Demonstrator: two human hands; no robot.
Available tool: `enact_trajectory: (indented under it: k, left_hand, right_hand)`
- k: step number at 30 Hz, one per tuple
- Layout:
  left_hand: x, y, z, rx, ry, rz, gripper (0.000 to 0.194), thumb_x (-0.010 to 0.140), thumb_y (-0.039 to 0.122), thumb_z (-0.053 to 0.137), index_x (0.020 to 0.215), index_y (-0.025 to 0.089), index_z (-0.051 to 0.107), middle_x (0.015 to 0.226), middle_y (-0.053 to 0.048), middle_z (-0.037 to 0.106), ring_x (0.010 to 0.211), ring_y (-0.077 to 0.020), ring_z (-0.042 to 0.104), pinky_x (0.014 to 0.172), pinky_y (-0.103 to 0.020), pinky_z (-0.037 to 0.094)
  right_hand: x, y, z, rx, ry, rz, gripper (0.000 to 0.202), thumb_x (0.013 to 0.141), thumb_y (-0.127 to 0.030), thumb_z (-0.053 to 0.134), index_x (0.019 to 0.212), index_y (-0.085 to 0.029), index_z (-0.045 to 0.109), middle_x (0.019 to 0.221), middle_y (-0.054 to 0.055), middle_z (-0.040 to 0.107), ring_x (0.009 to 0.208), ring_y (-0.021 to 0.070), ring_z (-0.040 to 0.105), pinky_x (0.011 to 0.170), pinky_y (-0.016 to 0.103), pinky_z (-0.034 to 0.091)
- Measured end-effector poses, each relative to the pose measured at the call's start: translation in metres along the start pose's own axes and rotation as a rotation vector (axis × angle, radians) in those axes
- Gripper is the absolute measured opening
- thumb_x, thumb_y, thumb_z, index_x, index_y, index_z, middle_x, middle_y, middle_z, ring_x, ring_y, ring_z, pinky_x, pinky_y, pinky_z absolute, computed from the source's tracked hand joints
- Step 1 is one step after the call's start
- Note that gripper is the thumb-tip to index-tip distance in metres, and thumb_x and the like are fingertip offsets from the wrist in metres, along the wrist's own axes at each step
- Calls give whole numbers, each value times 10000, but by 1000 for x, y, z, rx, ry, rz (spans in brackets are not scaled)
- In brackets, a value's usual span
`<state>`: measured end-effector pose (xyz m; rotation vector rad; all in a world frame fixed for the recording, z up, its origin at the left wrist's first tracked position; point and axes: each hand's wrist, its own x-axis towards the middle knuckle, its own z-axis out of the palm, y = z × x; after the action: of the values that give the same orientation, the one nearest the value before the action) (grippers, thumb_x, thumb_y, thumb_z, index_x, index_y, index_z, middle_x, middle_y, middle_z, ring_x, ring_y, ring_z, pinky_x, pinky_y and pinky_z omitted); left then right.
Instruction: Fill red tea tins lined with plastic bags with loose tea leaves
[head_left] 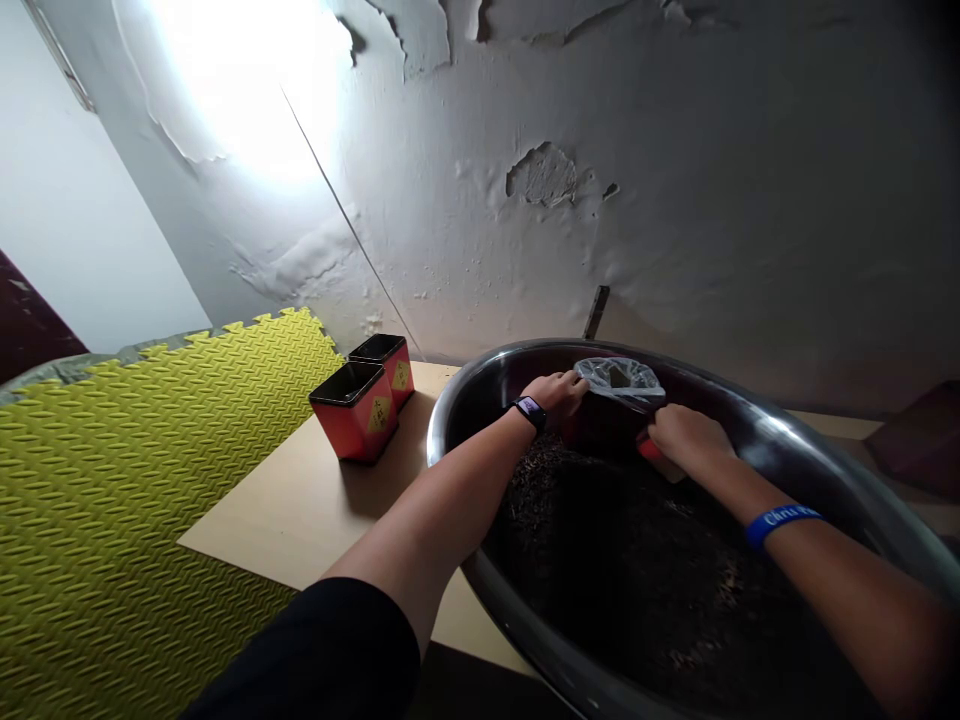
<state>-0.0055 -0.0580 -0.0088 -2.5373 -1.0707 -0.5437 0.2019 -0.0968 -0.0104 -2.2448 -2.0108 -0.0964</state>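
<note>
Over the far part of a large steel basin (480,375), both my hands are at a clear plastic bag (621,376) with its mouth spread open. My left hand (559,393), a dark watch on its wrist, is closed on the left edge of the bag. My right hand (690,440) is a fist at the bag's right edge, with a blue band behind it. A red object (654,455) shows under the right fist; its shape is mostly hidden. Below the bag it is too dark to make out what supports it. Dark, loose, dried shreds (540,485) cover the basin's bottom.
Two red boxes with black rims, a nearer one (356,415) and a farther one (401,375), stand left of the basin on a pale board (300,515). Yellow foam matting (150,460) lies further left. A peeling wall (465,220) rises behind. A dark reddish shape (919,440) sits far right.
</note>
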Motion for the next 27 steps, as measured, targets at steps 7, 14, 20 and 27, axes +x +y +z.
enact_trajectory:
  k: [7,14,20,27]
  left_hand:
    - [12,21,7,11,-13,27,250,862,221,298,1003,132,484,916,-127,541,759,-201,579,616,-287,430]
    - [20,8,0,-181,111,-95,358,808,152,369,1164,160,409,972,-89,511,809,-171,550,701,-273,429]
    - [25,-18,1,-395,87,-35,231,730,237,538,940,143,545,1064,-77,442,806,-131,520,760,-247,432]
    - [23,-13,5,-426,141,-95,93,779,229,503,821,150,528,880,-30,502,769,-119,507,715,-222,416]
  right_hand:
    - [1,9,3,-72,-48,60,299,743,-261,400,810,-98,641,862,168,627,777,267,598,567,303,388]
    - [-3,-1,1,-52,15,14,308,771,-305,396,802,-115,637,826,152,632,775,250,595,578,289,384]
    - [2,-5,-3,-68,13,-16,370,782,-359,338,802,-147,641,886,135,628,801,255,587,591,303,398]
    - [14,10,1,59,-59,-8,360,741,-433,405,707,-154,630,807,117,640,793,247,595,623,288,415]
